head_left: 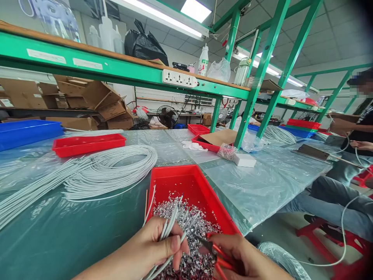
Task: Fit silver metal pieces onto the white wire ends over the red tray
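Observation:
My left hand (163,243) is closed around a small bunch of white cables (173,217), their ends fanned out to the upper right. In my right hand (243,254) is a pair of red-handled cutters (220,256), dark jaws pointing left toward the cables. The jaws appear apart from the cables, though blur hides the exact gap. Both hands are over the near end of a red tray (175,173). Shiny silver scraps (201,225) cover much of its bottom.
A big coil of white cable (136,159) lies to the left, near another red tray (90,146) and a blue bin (29,130). Beyond the tray are a white box (244,160) and green shelf posts (247,112). A person (361,112) handles cable at the right.

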{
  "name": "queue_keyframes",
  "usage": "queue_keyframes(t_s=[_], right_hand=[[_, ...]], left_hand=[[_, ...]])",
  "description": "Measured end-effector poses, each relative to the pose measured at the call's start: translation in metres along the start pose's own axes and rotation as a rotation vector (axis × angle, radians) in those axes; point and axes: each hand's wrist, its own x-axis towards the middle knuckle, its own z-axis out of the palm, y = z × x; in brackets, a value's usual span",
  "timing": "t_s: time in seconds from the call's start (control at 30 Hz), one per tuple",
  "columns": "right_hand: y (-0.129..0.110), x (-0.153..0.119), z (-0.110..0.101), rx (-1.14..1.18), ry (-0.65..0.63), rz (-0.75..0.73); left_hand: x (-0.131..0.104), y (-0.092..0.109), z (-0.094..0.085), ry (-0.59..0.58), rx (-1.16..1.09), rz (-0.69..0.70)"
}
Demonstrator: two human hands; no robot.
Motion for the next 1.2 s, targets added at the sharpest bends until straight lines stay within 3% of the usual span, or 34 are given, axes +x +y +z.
queue_keyframes(t_s=[0.13, 0.2, 0.27, 0.33, 0.43, 0.5, 0.53, 0.63, 0.7, 0.77, 0.87, 0.9, 0.97, 1.03, 1.1, 1.2], right_hand=[[-0.018, 0.012, 0.023, 0.475, 0.103, -0.091], [-0.033, 0.018, 0.035, 0.705, 0.169, -0.127], [-0.043, 0.025, 0.043, 0.793, 0.269, -0.124], [-0.046, 0.031, 0.047, 0.866, 0.129, -0.202], [-0.042, 0.037, 0.047, 1.119, -0.323, -0.324], [-0.039, 0.038, 0.047, 1.214, -0.41, -0.343], [-0.038, 0.037, 0.047, 1.185, -0.341, -0.348], [-0.042, 0.032, 0.045, 0.969, 0.039, -0.264], [-0.044, 0.029, 0.044, 0.859, 0.173, -0.202], [-0.044, 0.031, 0.045, 0.906, 0.105, -0.193], [-0.038, 0.038, 0.05, 1.144, -0.193, -0.221], [-0.035, 0.04, 0.051, 1.172, -0.204, -0.236], [-0.032, 0.043, 0.052, 1.052, -0.006, -0.297], [-0.032, 0.043, 0.049, 0.765, 0.227, -0.365], [-0.034, 0.042, 0.042, 0.525, 0.341, -0.387], [-0.035, 0.041, 0.028, 0.461, 0.486, -0.333]], left_hand=[[0.003, -0.004, 0.005, 0.211, 0.057, 0.014], [0.005, -0.008, 0.006, 0.173, 0.071, 0.027], [0.006, -0.009, 0.007, 0.15, 0.09, 0.043], [0.004, -0.008, 0.009, 0.149, 0.057, 0.066], [0.002, -0.008, 0.01, 0.115, -0.022, 0.099], [0.003, -0.009, 0.009, 0.103, -0.013, 0.107], [0.004, -0.01, 0.008, 0.099, -0.006, 0.11], [0.008, -0.011, 0.006, 0.157, 0.056, 0.08], [0.008, -0.01, 0.006, 0.166, 0.064, 0.055], [0.007, -0.009, 0.007, 0.137, 0.022, 0.064], [0.005, -0.011, 0.006, 0.014, -0.058, 0.104], [0.005, -0.011, 0.005, -0.03, -0.056, 0.082], [0.004, -0.012, 0.003, -0.117, -0.071, -0.001], [0.004, -0.012, 0.002, -0.136, -0.074, -0.075], [0.004, -0.01, 0.002, -0.106, -0.083, -0.097], [0.001, -0.006, 0.007, -0.063, -0.092, -0.074]])
